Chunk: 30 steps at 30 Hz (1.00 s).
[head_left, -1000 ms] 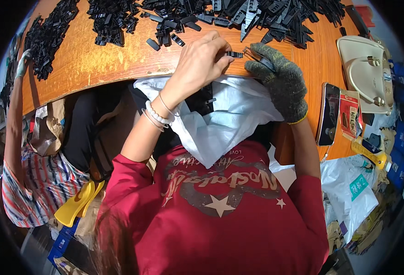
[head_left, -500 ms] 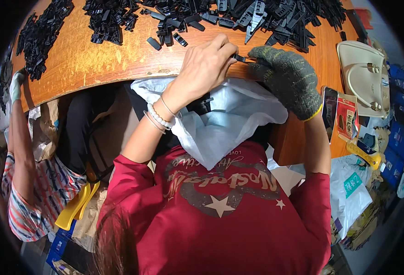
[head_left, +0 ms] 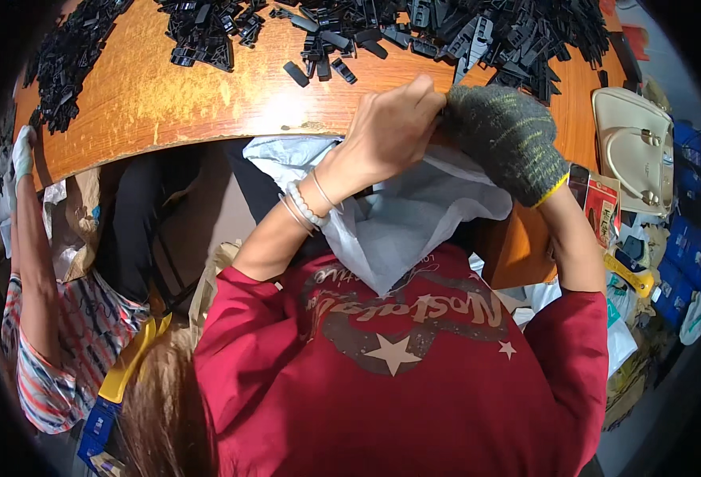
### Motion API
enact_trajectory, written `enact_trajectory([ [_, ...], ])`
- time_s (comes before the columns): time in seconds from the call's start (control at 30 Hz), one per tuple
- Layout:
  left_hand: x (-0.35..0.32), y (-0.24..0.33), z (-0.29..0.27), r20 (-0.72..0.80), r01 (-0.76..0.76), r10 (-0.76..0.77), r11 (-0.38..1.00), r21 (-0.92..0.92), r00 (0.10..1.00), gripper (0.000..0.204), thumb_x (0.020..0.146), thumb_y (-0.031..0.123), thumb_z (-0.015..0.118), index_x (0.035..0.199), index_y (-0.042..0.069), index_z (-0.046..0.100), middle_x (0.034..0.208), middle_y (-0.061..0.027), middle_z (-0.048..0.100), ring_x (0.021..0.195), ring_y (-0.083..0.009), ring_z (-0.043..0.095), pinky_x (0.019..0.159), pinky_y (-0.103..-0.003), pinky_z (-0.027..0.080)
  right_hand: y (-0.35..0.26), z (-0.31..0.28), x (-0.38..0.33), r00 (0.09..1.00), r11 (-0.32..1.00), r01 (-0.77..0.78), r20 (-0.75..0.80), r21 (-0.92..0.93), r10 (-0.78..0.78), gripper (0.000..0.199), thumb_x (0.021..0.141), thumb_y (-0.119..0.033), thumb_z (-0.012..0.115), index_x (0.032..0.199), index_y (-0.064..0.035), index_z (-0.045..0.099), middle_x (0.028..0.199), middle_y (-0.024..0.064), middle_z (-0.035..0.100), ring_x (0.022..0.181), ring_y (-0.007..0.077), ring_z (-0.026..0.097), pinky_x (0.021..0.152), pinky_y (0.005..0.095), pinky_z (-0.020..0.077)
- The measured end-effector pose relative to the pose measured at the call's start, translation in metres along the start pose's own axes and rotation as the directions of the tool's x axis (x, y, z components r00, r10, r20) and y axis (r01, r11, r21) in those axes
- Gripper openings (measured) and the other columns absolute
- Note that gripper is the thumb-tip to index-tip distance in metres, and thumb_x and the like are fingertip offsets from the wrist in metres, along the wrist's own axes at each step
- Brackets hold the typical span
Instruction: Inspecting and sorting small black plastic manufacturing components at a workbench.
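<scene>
1. Hands have drawn together since a second ago: the bare left hand point(head_left: 394, 127) and the gloved right hand point(head_left: 505, 139) now meet knuckle to knuckle at the worktop point(head_left: 168, 95) edge, where before they sat a little apart with a small black part visible between them.
2. That part is now out of sight, buried where the two hands meet; I judge it is being pressed or fitted there, though I cannot see it.
3. Left fingers point(head_left: 414, 91) are curled tight into a near fist, pinching down on something at the glove. Right fingers are bent under the knit glove; whether they grip anything I cannot tell.
4. White bag point(head_left: 398, 222) hangs open just below the hands, draped from the worktop edge down to the red shirt point(head_left: 398, 358), placed to catch what drops.
5. Black plastic parts point(head_left: 509, 36) lie heaped along the far side of the worktop, a few loose pieces point(head_left: 319, 67) nearer, and another pile point(head_left: 64, 63) far left.
6. Beige handbag point(head_left: 637, 147) sits at the right end, with a red packet point(head_left: 602, 211) and clutter below it.
7. Another person's arm point(head_left: 32, 262), in a striped sleeve, reaches up the left edge, well apart from the work.
8. Nothing stands between the hands and the nearest loose pieces; the bag's mouth is partly covered by the left wrist and its bracelets point(head_left: 303, 205).
</scene>
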<state>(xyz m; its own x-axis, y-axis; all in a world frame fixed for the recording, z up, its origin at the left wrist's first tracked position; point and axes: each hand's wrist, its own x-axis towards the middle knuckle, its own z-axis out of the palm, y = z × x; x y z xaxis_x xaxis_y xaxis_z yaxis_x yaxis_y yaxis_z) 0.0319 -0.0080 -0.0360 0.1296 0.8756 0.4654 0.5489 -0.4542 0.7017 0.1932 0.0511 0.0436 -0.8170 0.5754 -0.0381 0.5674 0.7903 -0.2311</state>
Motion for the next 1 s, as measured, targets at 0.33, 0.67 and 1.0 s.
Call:
enact_trajectory([
  [0.33,-0.01,0.003,-0.037,0.087,0.344,-0.333,0.895,-0.283,0.939,0.008,0.089,0.003,0.062,0.091,-0.002,0.057,0.083,-0.0065,0.068,0.071,-0.0123,0.066,0.063,-0.025,0.053,0.022,0.029,-0.05,0.946,0.979,0.162,-0.303,0.127,-0.117,0.037,0.084,-0.009,0.065,0.121,-0.0039,0.059,0.104,0.0113,0.068,0.093,0.0254,0.066,0.082,0.034,0.0512],
  [0.67,-0.017,0.029,-0.048,0.237,0.318,-0.241,0.866,-0.385,0.941,0.016,0.087,0.009,0.065,0.097,-0.001,0.057,0.082,-0.0082,0.067,0.069,-0.0132,0.066,0.06,-0.026,0.05,-0.018,0.007,-0.062,0.925,0.641,-0.113,-0.155,0.759,0.346,0.029,0.085,-0.008,0.065,0.114,-0.0061,0.066,0.099,0.0083,0.068,0.078,0.0151,0.066,0.066,0.0285,0.0523],
  [1.0,-0.013,0.043,-0.048,0.384,0.569,-0.475,0.343,-0.747,0.791,0.021,0.089,0.01,0.066,0.104,-0.003,0.059,0.066,-0.006,0.064,0.047,-0.0093,0.058,0.039,-0.019,0.042,-0.024,0.024,-0.07,0.888,0.285,-0.063,-0.076,0.956,0.453,0.027,0.091,-0.005,0.059,0.118,-0.002,0.063,0.102,0.0071,0.066,0.085,0.012,0.064,0.068,0.0244,0.0523],
])
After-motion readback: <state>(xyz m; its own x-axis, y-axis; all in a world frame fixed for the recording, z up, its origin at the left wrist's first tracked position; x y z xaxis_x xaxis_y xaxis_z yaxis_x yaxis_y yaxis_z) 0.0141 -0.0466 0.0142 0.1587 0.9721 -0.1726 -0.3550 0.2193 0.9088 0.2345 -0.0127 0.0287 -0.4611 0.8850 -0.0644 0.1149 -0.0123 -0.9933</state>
